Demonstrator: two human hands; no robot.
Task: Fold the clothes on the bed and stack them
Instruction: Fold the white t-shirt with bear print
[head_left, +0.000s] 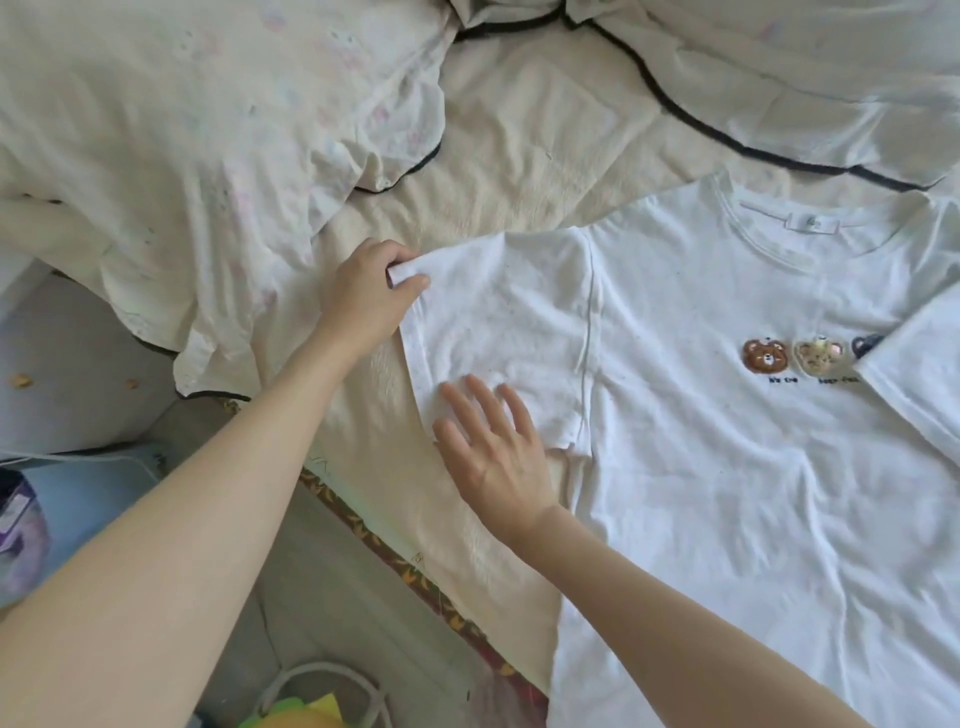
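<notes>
On the bed (519, 171) a white shirt (727, 441) lay flat, front up, ready to fold. The left hand (371, 293) pinched the sleeve (498, 312) corner to pull it smooth. The right hand (493, 447), fingers (480, 397) spread apart, pressed the sleeve down so it stayed put.

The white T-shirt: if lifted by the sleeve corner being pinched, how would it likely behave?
Probably floppy: the white T-shirt lies creased flat on the bed, and its sleeve bends where the left hand pinches it. Likely light and thin. It may slide and bunch unless the right hand, spread flat, steadies it.
</notes>
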